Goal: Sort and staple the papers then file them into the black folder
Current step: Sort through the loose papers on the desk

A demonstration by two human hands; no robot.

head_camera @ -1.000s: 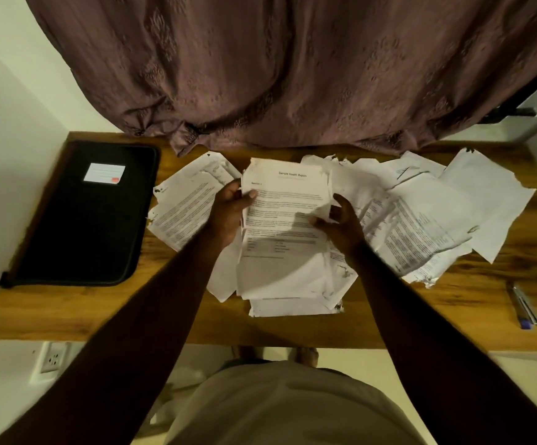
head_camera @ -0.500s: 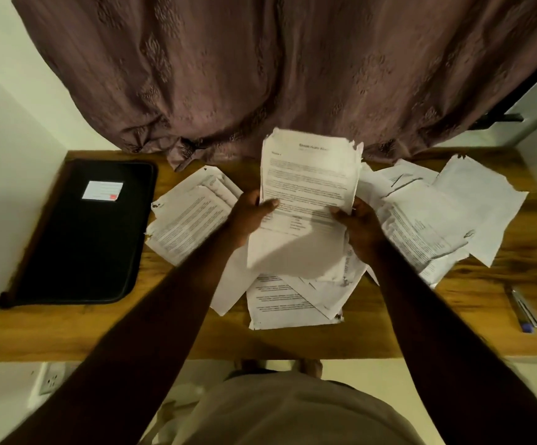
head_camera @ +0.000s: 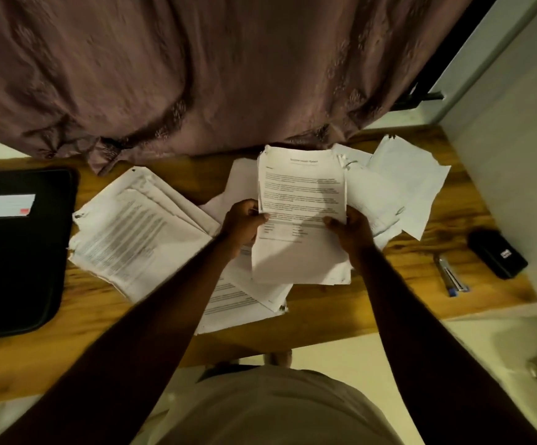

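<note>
— One mauve curtain (head_camera: pixel 228 75) fills everything from ten round to two o'clock. Its hem falls onto the far edge of our wooden desk (head_camera: pixel 324 329).

— And the desk runs from nine to three below it. What do we have at nine?

— The black folder (head_camera: pixel 20 258), lying flat and closed at the left end, with a white label (head_camera: pixel 9 205) with a red patch on its cover. It lies well apart from the papers we hold.

— Next in size, the paper?

— Yes. A fanned pile of printed pages (head_camera: pixel 138 239) sits just beside the folder, toward ten o'clock. At two o'clock we see loose sheets (head_camera: pixel 411 181) spread out, some blank side up with ragged corners. At six o'clock, under our left forearm, lie a few lower pages (head_camera: pixel 238 303).

— And the bundle in the middle?

— The printed sheaf (head_camera: pixel 302 194) is dead centre, lifted over the loose paper, its heading toward twelve. Our left hand (head_camera: pixel 243 224) clasps its left edge, thumb on the face and fingers curled behind. Our right hand (head_camera: pixel 352 229) clasps the right edge the same way.

— Smaller things?

— At three o'clock a small black boxy object (head_camera: pixel 496 253) lies near the desk's right end; we cannot tell what it is. Just beside it, toward four, is a slim silver item (head_camera: pixel 451 277) with a blue tip.
</note>
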